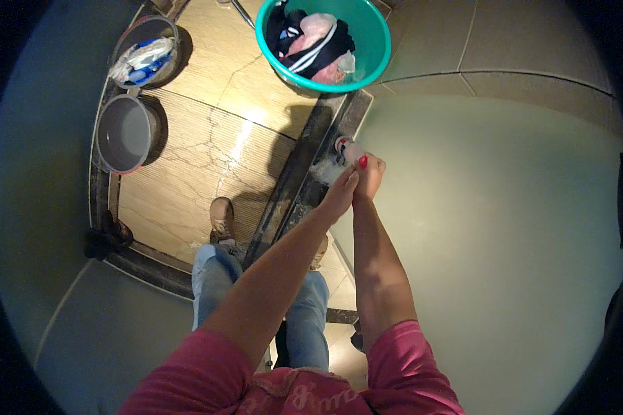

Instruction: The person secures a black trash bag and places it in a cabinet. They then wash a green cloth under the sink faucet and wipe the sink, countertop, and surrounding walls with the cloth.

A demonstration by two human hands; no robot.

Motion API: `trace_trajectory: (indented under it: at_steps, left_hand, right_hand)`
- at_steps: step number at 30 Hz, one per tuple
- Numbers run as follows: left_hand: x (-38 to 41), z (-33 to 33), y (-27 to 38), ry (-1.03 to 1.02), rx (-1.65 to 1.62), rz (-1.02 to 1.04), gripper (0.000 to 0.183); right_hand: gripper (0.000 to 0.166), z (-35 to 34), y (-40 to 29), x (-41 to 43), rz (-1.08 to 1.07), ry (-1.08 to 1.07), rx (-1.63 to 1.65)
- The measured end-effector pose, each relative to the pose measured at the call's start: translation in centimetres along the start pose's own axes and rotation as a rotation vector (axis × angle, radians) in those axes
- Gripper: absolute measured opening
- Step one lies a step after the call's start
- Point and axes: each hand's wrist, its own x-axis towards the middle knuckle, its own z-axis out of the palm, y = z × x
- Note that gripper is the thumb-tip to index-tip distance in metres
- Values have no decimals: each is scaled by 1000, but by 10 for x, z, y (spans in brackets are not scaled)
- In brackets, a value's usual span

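Above the dark stone ledge (302, 199), my right hand (370, 175) is closed around a small whitish item (352, 151) with a red-and-dark marked end; its kind is unclear, perhaps wet cloth. A bright red spot (363, 162) shows at the fingers. My left hand (341, 193) presses against my right hand from the left, its fingers partly hidden, so its grip cannot be told. White foam or splashing water (327, 171) lies just left of the hands, over the ledge.
A green plastic basin (382, 49) of dark, white and pink clothes stands beyond the hands. At left are a grey bucket (174, 39) with blue and white cloths and a second grey bucket (127, 132). A frosted glass panel (477, 233) borders the right side.
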Motion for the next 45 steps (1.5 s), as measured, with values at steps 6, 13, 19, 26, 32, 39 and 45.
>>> trace_trajectory:
  at_steps: [6,13,19,26,32,39,45]
  left_hand:
    - [38,2,-2,-118,-215,-34,51]
    - [-10,-11,16,30,91,-61,48]
    - [-137,-37,33,165,630,154,38]
    - [-296,-63,138,-87,696,-97,29]
    - [-364,-12,223,-379,858,-68,37]
    - [-405,104,219,-849,1455,172,45]
    - [-447,221,130,-803,1460,49,55]
  right_hand:
    - [55,5,-20,6,271,-16,256]
    - [54,1,-57,-38,286,-34,114]
    - [36,-33,-47,-159,-77,-103,-496]
    - [26,-114,-101,-324,-130,-243,-360]
    - [22,-195,-169,-393,-159,-407,-600]
    - [27,-310,-148,-391,-165,-580,-397]
    - [23,-467,-88,-392,147,-237,136]
